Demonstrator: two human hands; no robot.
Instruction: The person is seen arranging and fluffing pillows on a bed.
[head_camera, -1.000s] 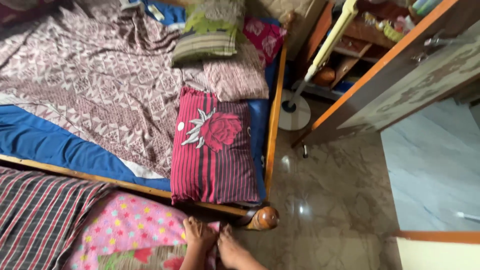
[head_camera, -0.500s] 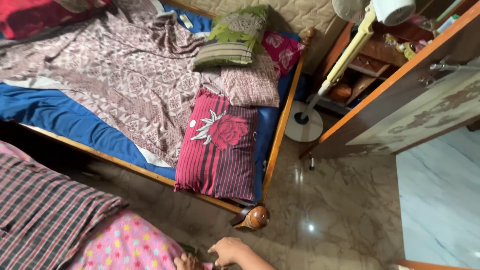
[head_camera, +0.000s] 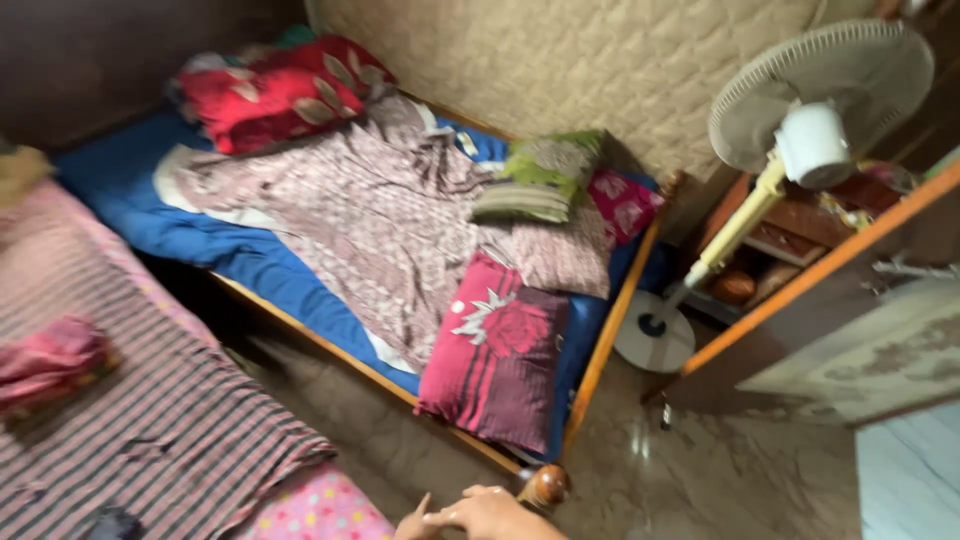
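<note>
A: Scan left to right. Far left?

B: Near bed under a brown-and-white striped cotton sheet (head_camera: 150, 420). A crumpled red-pink cloth bundle (head_camera: 50, 365) lies on it at left. At the bottom edge, a pink star-print fabric (head_camera: 320, 510) sits on the sheet's corner, probably another cover layer.

A: Hands?

B: Bottom centre. Left hand (head_camera: 412, 524) is mostly cut off, one finger showing, just beside the pink fabric; can't tell whether it's gripping anything. Right hand (head_camera: 482, 510) is loosely curled, fingers spread a little, holding nothing, just beside the round polished wooden bedpost knob (head_camera: 545, 487).

A: Centre?

B: Wooden-framed bed with blue sheet (head_camera: 230, 250). A mauve patterned quilt (head_camera: 380, 220) is rumpled across it. Maroon striped pillow with rose print (head_camera: 495, 360) lies against the foot-side rail, overhanging it slightly. Green striped cushion (head_camera: 540, 180) is stacked on other pillows, red floral pillow (head_camera: 280, 95) at upper left.

A: Right?

B: White pedestal fan (head_camera: 810, 130) stands on the glossy marble floor (head_camera: 720, 470) beside the bed, apparently facing away from it. Orange-edged wooden cupboard door (head_camera: 860, 320) hangs ajar.
</note>
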